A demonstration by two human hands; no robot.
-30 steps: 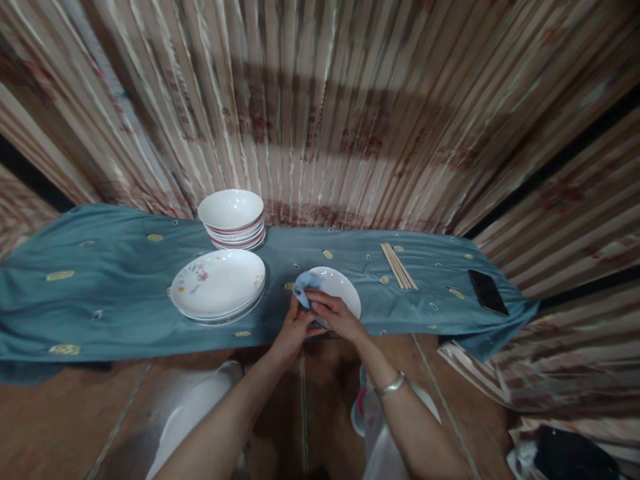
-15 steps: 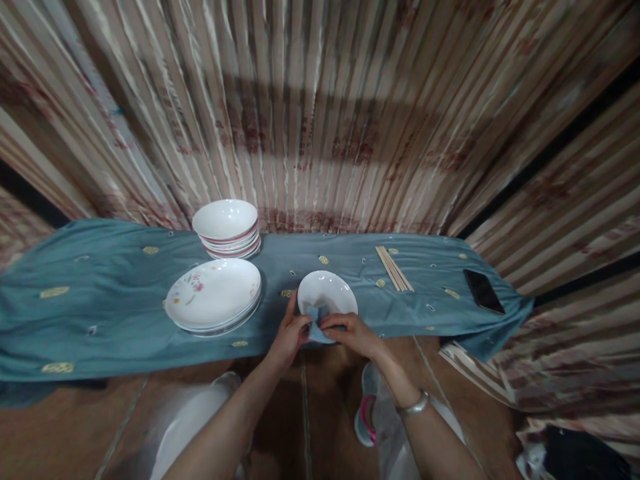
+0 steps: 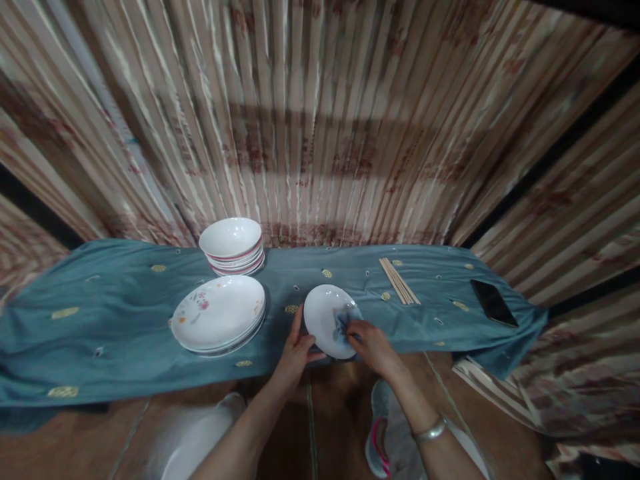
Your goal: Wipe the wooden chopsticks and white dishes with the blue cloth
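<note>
A small white plate is held tilted near the front edge of the cloth-covered table. My left hand grips it by its left rim, thumb on the upper face and other fingers along the side and beneath. In my right hand is a bunched blue cloth, pressed against the right part of the plate's inner face. The fingers of this hand are pinched on the cloth. Left of the hands lies a stack of oval white plates with floral decoration.
Behind the oval plates stands a stack of white bowls with red rims. Several wooden chopsticks lie to the right, and a black phone rests near the right end of the blue-green tablecloth. A pleated curtain hangs behind.
My right hand has moved the cloth from the plate's near left side to its right side. The plate now tilts more, and my left hand has shifted along its rim. The view has tipped slightly upward.
</note>
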